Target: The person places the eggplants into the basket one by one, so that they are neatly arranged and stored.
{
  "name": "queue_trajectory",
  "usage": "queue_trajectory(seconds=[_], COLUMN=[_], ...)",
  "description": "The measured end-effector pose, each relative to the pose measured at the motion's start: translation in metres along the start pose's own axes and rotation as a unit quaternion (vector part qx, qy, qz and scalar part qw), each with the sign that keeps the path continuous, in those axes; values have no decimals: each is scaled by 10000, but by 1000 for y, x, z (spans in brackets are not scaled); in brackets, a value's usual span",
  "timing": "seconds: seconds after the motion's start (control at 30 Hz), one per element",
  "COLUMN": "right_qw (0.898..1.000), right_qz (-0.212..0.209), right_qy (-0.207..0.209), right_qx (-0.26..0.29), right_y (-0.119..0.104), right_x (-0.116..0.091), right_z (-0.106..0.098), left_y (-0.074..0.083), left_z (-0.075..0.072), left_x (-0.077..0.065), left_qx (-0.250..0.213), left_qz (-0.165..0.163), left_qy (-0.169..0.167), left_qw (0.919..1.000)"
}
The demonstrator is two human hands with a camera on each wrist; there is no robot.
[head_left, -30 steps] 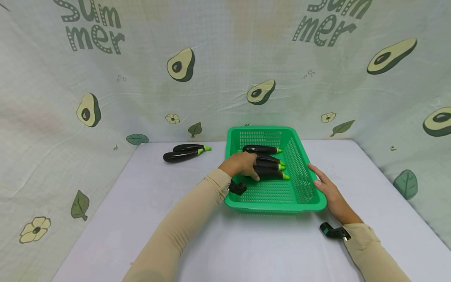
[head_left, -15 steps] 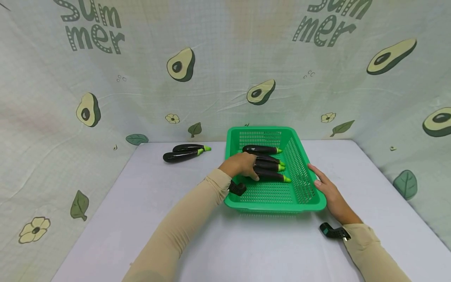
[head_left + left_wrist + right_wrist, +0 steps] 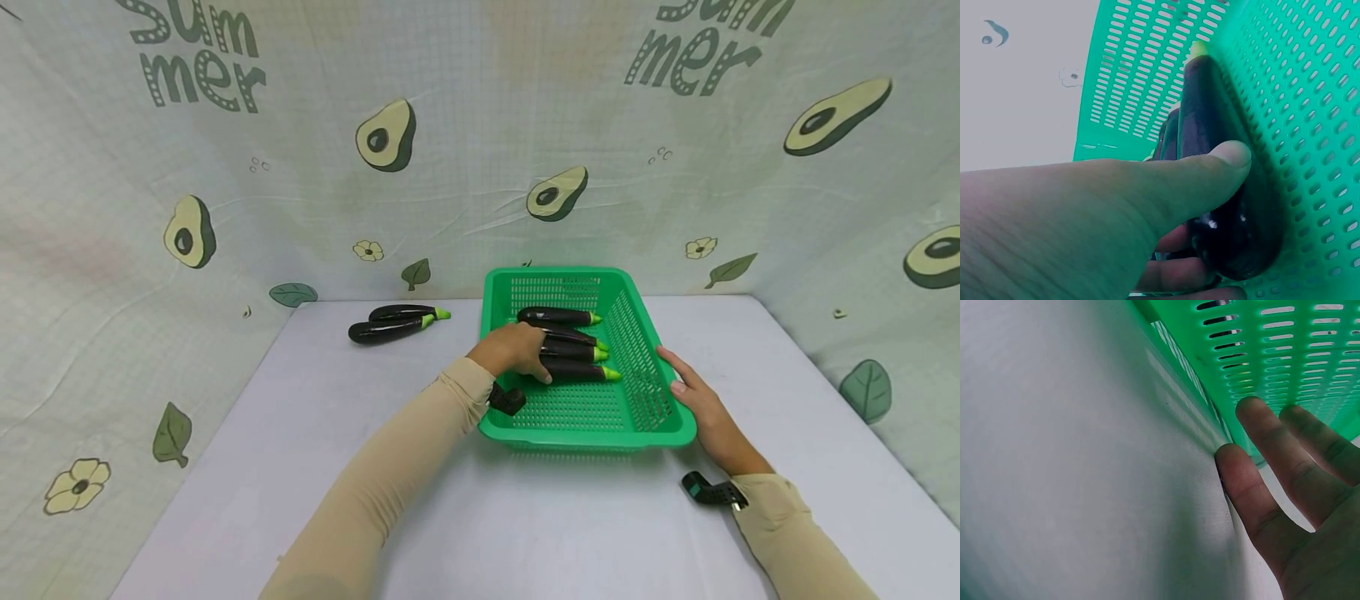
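A green perforated plastic basket (image 3: 585, 440) stands on the table with several dark purple eggplants in it. My left hand (image 3: 513, 348) reaches over its left rim and grips the nearest eggplant (image 3: 577, 370). In the left wrist view, the thumb lies across that eggplant (image 3: 1210, 112), with fingers curled beneath it, and its green stem end points away from the hand. Other eggplants (image 3: 558, 316) lie behind it, partly hidden by the hand. My right hand (image 3: 708, 414) rests against the basket's right side; in the right wrist view, its extended fingers (image 3: 1272, 437) touch the outer wall.
Two more eggplants (image 3: 390, 329) lie together on the table, left of the basket. A white cloth (image 3: 330, 467) covers the table. A printed fabric backdrop (image 3: 465, 150) rises right behind the table's back edge and along both sides.
The gripped eggplant has shifted slightly, its stem end moving a little to the right. Both hands and the basket stay nearly in place.
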State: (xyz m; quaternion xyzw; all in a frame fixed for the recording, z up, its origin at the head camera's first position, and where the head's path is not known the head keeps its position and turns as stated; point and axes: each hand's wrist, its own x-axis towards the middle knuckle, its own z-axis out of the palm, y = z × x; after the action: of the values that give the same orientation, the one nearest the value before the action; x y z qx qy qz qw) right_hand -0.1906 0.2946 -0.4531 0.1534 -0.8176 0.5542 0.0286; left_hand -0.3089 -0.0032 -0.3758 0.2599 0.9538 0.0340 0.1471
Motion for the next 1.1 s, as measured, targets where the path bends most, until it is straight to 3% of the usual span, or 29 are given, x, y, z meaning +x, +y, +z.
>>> queue_trajectory(seconds=[0.53,1.1], right_qw=[9997,9998], right_qz=[-139,-153], right_qy=[103,101], right_qx=[-174,-92], right_y=[5,2], right_x=[2,1], right_z=[-1,2], left_y=[3,0], left_z=[-5,-1], left_x=[-5,-4], left_qx=[194,326], left_qz=[34,-4], left_qy=[-165,-161], left_qw=[9997,9993])
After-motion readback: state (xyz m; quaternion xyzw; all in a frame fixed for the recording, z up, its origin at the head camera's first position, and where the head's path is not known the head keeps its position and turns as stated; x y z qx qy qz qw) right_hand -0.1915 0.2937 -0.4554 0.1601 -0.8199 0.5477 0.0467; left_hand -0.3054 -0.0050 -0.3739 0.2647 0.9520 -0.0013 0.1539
